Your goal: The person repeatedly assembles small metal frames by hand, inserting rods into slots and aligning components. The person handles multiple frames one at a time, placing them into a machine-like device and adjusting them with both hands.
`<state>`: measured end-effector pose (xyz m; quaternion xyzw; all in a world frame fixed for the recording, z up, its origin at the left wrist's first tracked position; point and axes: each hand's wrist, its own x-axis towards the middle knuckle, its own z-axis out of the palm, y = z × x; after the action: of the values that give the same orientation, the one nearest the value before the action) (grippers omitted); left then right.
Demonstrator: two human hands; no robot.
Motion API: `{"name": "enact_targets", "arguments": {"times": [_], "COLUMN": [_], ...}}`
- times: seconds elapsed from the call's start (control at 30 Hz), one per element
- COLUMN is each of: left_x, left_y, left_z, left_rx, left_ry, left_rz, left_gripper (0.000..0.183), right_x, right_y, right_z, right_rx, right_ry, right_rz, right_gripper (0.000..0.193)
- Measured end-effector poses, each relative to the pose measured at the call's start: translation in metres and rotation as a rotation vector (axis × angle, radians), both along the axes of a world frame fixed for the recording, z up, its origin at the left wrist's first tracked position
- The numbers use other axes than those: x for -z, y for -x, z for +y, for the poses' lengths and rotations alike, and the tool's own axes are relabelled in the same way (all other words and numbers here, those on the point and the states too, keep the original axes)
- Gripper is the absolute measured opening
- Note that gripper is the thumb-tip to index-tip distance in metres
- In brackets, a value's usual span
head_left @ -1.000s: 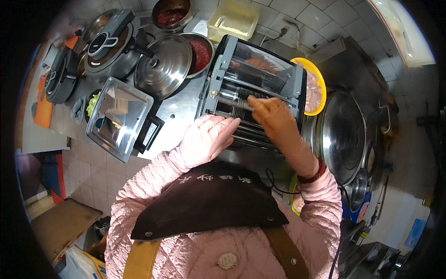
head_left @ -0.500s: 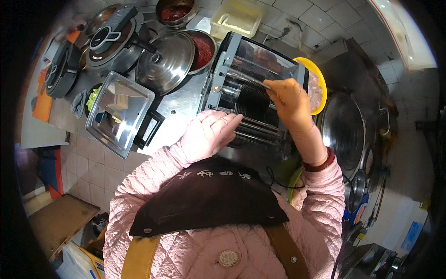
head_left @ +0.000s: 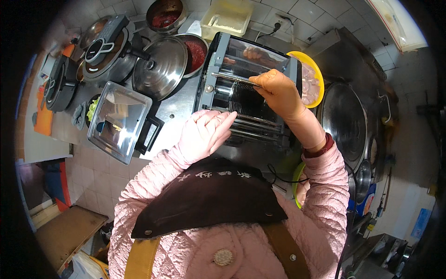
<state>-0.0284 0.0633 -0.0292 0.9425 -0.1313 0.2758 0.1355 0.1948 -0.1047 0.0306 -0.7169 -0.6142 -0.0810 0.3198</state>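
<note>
A meat-cutting machine (head_left: 226, 46) with a grey frame and a row of dark blades and rollers stands in front of me. My right hand (head_left: 277, 90), in an orange-tinted glove, is closed around one end of a metal rod (head_left: 230, 77) that lies across the machine's upper part. Whether the rod is fastened to the machine, I cannot tell. My left hand (head_left: 206, 132) rests at the machine's near left edge, beside the end of a lower bar, its fingers stretched out side by side and holding nothing I can see.
Right of the machine is a yellow bowl (head_left: 319, 100) of pale meat. A lidded steel pot (head_left: 160, 65), a bowl of red contents (head_left: 163, 18) and a clear plastic box (head_left: 222, 16) stand left and behind. A clear lid (head_left: 118, 123) sits by the counter edge. A wide pan (head_left: 344, 125) is at right.
The view has shifted slightly. My right hand, still gripping the rod, has moved a little up and left over the machine. My left hand stays at the near edge.
</note>
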Motion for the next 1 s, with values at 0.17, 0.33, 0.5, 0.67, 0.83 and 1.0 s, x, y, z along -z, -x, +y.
{"name": "enact_targets", "arguments": {"times": [0.17,0.33,0.5,0.67,0.83,1.0], "left_x": [0.0,0.001,0.002,0.005,0.004,0.001], "left_y": [0.002,0.002,0.002,0.001,0.002,0.002], "left_z": [0.0,0.0,0.0,0.0,-0.001,0.0], "left_rx": [-0.019,-0.022,-0.031,-0.025,-0.032,-0.027], "left_ry": [-0.044,-0.068,-0.067,-0.054,-0.065,-0.049], "left_rz": [-0.001,0.018,0.01,0.002,0.017,0.03], "left_gripper": [0.062,0.062,0.061,0.061,0.061,0.06], "right_x": [-0.006,-0.002,0.006,0.03,0.027,0.014], "right_y": [-0.012,-0.024,-0.042,-0.04,-0.034,-0.009], "right_z": [-0.009,-0.002,0.004,0.002,0.002,0.002], "right_rx": [0.018,0.086,0.029,-0.002,0.041,0.16], "right_ry": [0.025,0.186,0.329,0.198,0.273,0.221], "right_rz": [0.033,0.131,0.34,0.215,0.041,-0.219], "right_gripper": [0.02,0.02,0.027,0.033,0.045,0.053]}}
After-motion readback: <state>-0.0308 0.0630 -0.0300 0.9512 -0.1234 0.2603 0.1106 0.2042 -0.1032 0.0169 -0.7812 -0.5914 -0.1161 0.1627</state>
